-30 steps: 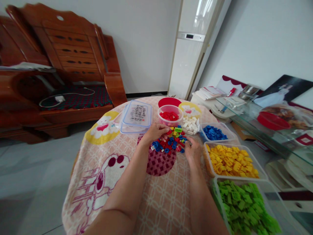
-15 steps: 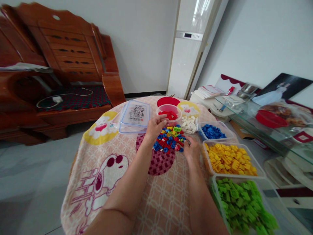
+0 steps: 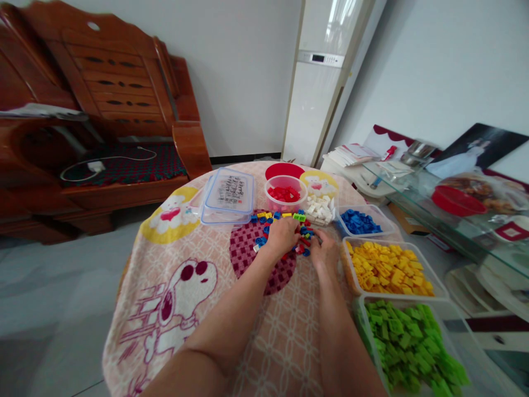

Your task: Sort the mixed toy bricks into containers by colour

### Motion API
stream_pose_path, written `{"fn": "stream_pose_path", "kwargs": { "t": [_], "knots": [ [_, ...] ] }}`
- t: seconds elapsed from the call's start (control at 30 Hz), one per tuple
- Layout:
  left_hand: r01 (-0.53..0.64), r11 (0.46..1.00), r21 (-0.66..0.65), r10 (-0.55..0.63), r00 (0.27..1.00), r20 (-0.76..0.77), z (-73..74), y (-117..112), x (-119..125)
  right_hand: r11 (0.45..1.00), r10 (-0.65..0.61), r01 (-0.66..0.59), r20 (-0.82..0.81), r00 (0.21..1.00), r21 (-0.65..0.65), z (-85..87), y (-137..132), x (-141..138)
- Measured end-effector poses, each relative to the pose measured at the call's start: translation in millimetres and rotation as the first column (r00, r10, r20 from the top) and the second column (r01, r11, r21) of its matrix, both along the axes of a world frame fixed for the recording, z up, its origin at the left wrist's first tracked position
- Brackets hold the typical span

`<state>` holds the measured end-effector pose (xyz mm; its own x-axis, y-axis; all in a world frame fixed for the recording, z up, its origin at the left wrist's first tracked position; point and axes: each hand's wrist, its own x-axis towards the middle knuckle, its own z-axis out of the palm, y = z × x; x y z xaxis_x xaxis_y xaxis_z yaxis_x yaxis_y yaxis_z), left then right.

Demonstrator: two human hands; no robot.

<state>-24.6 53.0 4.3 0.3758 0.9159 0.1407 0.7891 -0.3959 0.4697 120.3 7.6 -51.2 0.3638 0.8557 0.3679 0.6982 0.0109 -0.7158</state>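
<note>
My left hand [image 3: 283, 236] reaches down into a pile of mixed toy building bricks [image 3: 262, 241]. Its fingers are bent together among the pieces, and whatever is between them is hidden. At the pile's right edge, my right hand [image 3: 324, 250] rests with curled fingers; what they pinch is too small to make out. Blue, red, yellow and green pieces show around both hands. Just beyond the pile stands a round clear bowl [image 3: 285, 206] with red bricks [image 3: 283, 193] in it. White bricks [image 3: 320, 209] lie heaped to the right of this bowl.
Along the right side stand clear boxes of blue bricks [image 3: 360, 222], yellow bricks [image 3: 390, 269] and green bricks [image 3: 413, 342]. A clear lidded container [image 3: 230, 193] lies at left on the patterned tablecloth [image 3: 289, 331]. A red lid [image 3: 285, 170] sits behind the bowl.
My left hand has moved from the near rim of the bowl of red bricks down and right into the pile, and its fingers have bent. My right hand has hardly moved.
</note>
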Motion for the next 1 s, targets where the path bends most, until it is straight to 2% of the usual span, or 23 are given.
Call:
{"fn": "stream_pose_path", "kwargs": {
  "t": [0.07, 0.13, 0.23, 0.3, 0.4, 0.47, 0.53, 0.6, 0.67, 0.73, 1.0],
  "knots": [
    [0.011, 1.000, -0.023, -0.009, 0.997, 0.080, 0.2, 4, -4, 1.000, -0.003, 0.003, -0.004, 1.000, 0.004, 0.9, 0, 0],
    [0.030, 0.998, -0.052, -0.018, 0.973, 0.229, 1.6, 8, -9, 1.000, -0.004, 0.004, -0.004, 1.000, 0.016, 1.5, 0, -1],
    [0.043, 0.988, -0.146, 0.036, 0.867, 0.497, 2.7, 15, -17, 1.000, 0.007, -0.007, 0.010, 1.000, 0.023, 1.4, 0, -1],
    [0.059, 0.972, -0.227, 0.110, 0.739, 0.664, 2.1, 19, -21, 1.000, 0.013, -0.013, 0.013, 1.000, 0.023, 0.4, 0, -1],
    [0.094, 0.953, -0.289, 0.212, 0.477, 0.853, 0.5, 25, -28, 1.000, -0.003, 0.003, -0.012, 1.000, 0.023, -2.4, 2, 0],
    [0.105, 0.949, -0.297, 0.253, 0.309, 0.917, 0.0, 29, -32, 1.000, -0.017, 0.017, -0.030, 0.999, 0.010, -4.5, 3, 1],
    [0.100, 0.952, -0.291, 0.269, 0.185, 0.945, 0.1, 31, -35, 1.000, -0.020, 0.020, -0.041, 0.999, -0.001, -6.4, 4, 2],
    [0.086, 0.962, -0.261, 0.251, 0.114, 0.961, 0.4, 34, -38, 1.000, -0.017, 0.017, -0.043, 0.999, 0.004, -7.8, 4, 3],
    [0.071, 0.974, -0.214, 0.207, 0.094, 0.974, 0.4, 35, -39, 1.000, -0.013, 0.014, -0.045, 0.999, 0.022, -8.9, 5, 4],
    [0.065, 0.983, -0.173, 0.166, 0.105, 0.981, -0.2, 37, -39, 0.999, -0.006, 0.008, -0.051, 0.999, 0.042, -9.5, 5, 4],
    [0.015, 0.992, -0.125, 0.118, 0.236, 0.965, -3.9, 41, -41, 0.999, -0.013, 0.016, -0.059, 0.998, 0.052, -12.0, 7, 5]
  ]
}}
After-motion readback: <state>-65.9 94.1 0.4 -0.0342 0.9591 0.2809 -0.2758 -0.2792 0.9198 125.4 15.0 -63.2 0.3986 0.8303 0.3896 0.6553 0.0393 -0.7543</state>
